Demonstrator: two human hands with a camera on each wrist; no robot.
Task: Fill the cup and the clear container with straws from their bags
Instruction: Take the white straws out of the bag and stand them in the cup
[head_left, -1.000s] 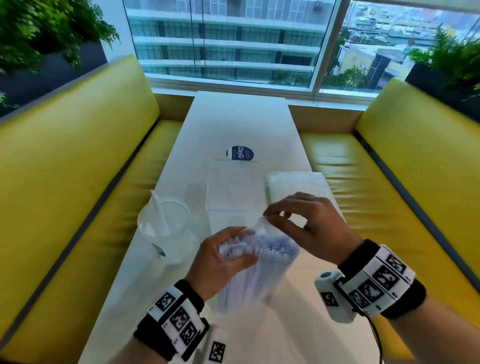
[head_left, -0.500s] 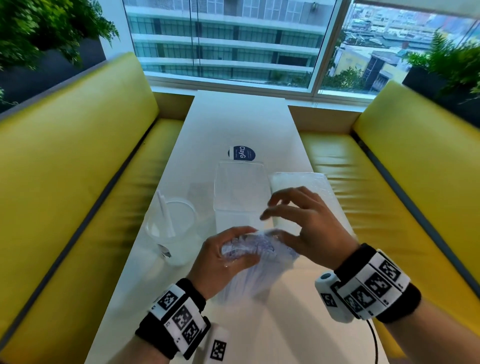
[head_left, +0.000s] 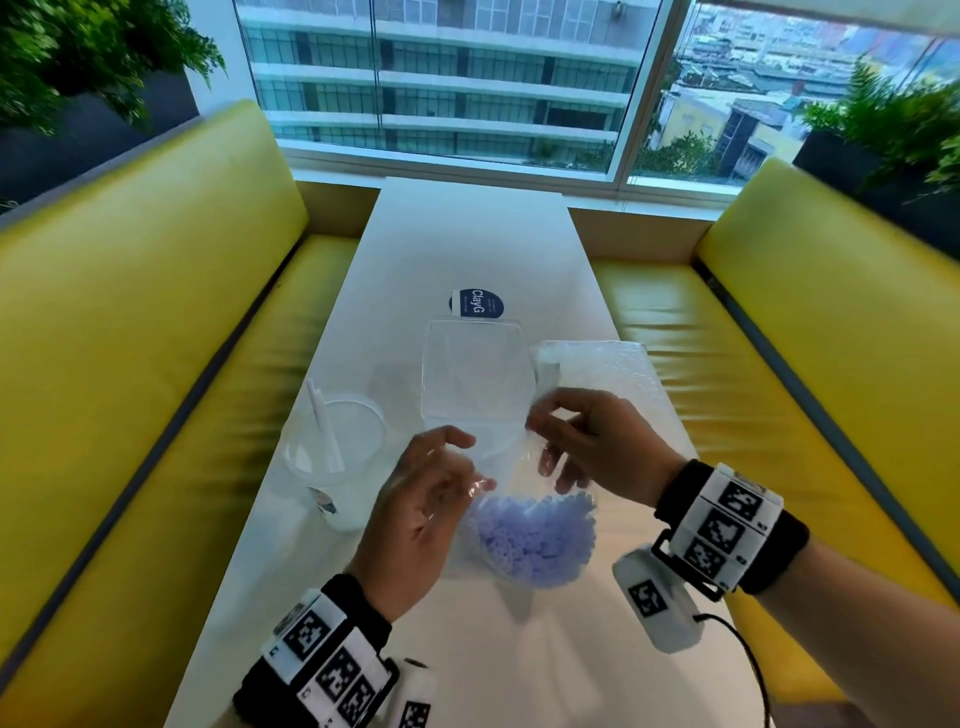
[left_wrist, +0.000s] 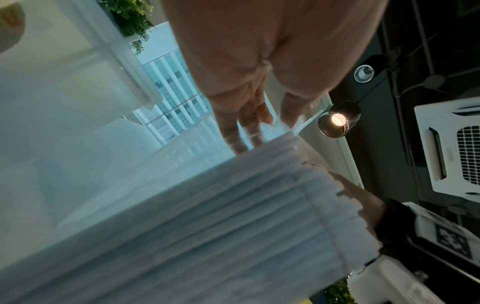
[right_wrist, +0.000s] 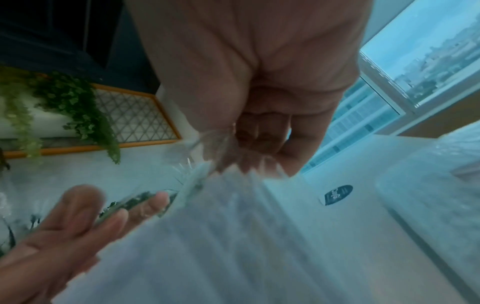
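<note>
Counter (head_left: 467, 249): cup (head_left: 337, 462) left with one straw (head_left: 324, 434) in it, container (head_left: 475, 384) centre, second bag (head_left: 597, 369) right. Straw bag (head_left: 535, 535) in front, between both hands.

A white table (head_left: 467, 249) is flanked by yellow benches (head_left: 156, 322) edged with a dark grey strip. Pale lilac straws (head_left: 535, 535) are seen through a clear bag (head_left: 511, 457). A white straw (head_left: 324, 431) is seen in the clear cup (head_left: 337, 457). The container (head_left: 475, 384) is colourless, and the far bag (head_left: 597, 369) is whitish. A navy round label (head_left: 477, 304) with white lettering is shown. The wristbands (head_left: 727, 525) are black, with black-and-white square marker patterns. Green plants (head_left: 78, 57) are set in dark planters.
</note>
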